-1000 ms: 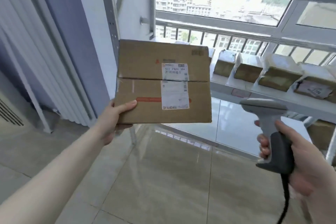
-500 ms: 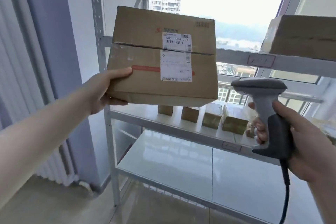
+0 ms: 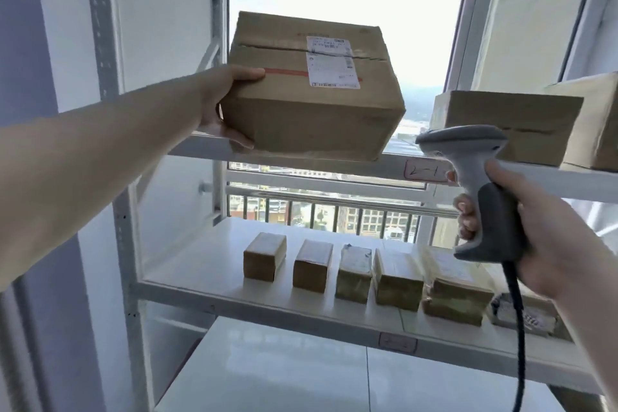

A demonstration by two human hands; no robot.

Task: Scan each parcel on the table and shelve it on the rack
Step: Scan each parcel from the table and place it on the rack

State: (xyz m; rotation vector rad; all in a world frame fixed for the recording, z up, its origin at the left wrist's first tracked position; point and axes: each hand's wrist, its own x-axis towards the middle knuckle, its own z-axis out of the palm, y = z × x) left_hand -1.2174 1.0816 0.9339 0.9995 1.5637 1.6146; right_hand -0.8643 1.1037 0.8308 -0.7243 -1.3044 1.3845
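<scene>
A brown cardboard parcel (image 3: 311,100) with a white shipping label and a red stripe is at the level of the rack's upper shelf (image 3: 394,165), left part, tilted a little. My left hand (image 3: 227,104) grips its left edge, thumb on top and fingers beneath. I cannot tell whether the box bottom rests on the shelf. My right hand (image 3: 548,234) holds a grey barcode scanner (image 3: 475,187) by its dark handle at the right, its head pointing left toward the rack.
Two larger boxes (image 3: 521,124) stand on the upper shelf at the right. Several small parcels (image 3: 354,271) line the middle shelf (image 3: 267,308). A white lower shelf (image 3: 301,375) lies beneath. The rack's left post (image 3: 113,144) stands by the wall; a window is behind.
My left hand has carried the parcel up and to the right, to the upper shelf. The view tilted up toward the rack. The scanner stayed in my right hand.
</scene>
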